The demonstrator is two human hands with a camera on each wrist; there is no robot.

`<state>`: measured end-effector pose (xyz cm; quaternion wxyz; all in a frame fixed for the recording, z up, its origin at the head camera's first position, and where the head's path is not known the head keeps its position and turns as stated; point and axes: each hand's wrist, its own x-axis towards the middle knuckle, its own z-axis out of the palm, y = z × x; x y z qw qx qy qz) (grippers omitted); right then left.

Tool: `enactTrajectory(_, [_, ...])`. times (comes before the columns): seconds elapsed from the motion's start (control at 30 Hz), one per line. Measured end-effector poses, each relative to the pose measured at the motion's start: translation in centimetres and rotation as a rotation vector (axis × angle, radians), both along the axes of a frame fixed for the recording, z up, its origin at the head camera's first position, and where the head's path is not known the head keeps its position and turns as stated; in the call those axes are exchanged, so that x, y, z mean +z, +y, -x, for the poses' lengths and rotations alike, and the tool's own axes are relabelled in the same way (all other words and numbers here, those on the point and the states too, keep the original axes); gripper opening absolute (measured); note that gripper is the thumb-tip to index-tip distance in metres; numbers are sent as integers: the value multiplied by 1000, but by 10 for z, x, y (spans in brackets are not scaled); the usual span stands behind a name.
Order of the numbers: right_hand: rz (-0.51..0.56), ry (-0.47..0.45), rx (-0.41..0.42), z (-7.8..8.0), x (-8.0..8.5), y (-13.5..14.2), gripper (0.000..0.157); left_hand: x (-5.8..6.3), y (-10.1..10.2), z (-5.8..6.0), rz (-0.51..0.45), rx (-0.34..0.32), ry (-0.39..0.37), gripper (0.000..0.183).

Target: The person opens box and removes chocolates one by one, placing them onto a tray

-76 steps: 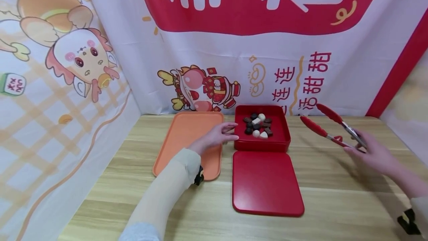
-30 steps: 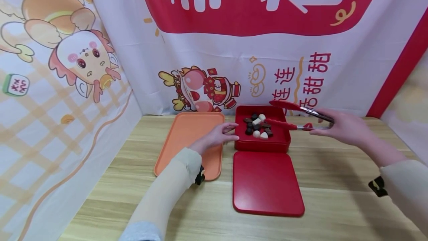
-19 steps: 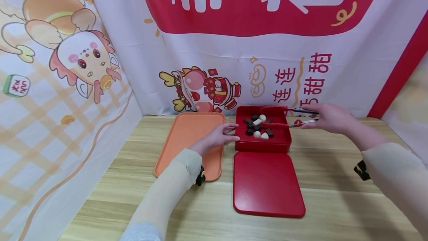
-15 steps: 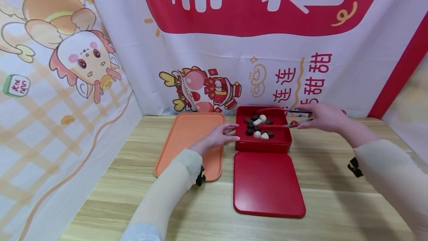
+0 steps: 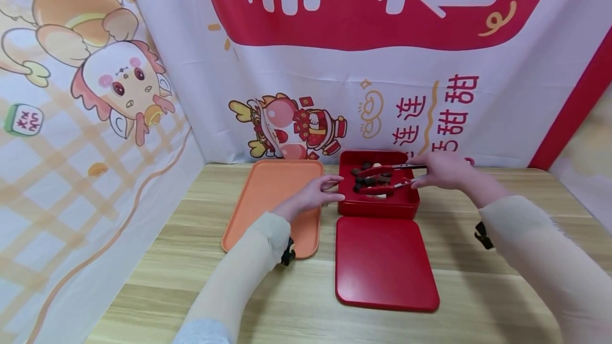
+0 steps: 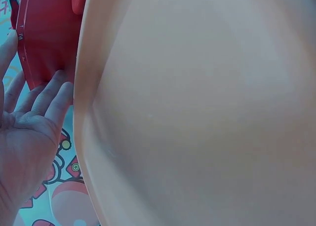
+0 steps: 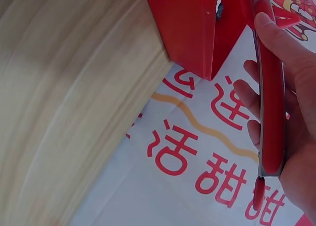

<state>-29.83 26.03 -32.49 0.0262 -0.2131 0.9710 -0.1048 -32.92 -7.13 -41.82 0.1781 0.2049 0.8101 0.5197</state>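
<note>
A red square box stands at the back of the table, holding several dark and white chocolates. My right hand grips metal tongs with red tips, which reach from the right into the box over the chocolates. The tong arms are spread and partly cover the sweets; whether a piece sits between the tips I cannot tell. My left hand has its fingers extended against the box's left side, also visible as fingers touching the red wall in the left wrist view.
An orange tray lies left of the box, beneath my left forearm. The red lid rests flat on the wooden table in front of the box. A printed cloth hangs directly behind.
My right hand has swung the tongs left from the table's right side into the box, down over the chocolates and slightly toward the front. My left hand stays at the box.
</note>
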Motion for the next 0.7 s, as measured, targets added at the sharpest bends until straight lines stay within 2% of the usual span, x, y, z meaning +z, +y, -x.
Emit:
enactTrajectory(0.17, [-30,-23,-15,4,-3,-7,61,1,0,-1,-5,-1,6,57])
enactTrajectory(0.43, [-109,2,-13,7,-7,-16,61,2,1,-2,-7,9,-16,56])
enactTrajectory(0.7, [-118,10,3,10,-10,-15,58,1,1,-1,1,7,-17,55])
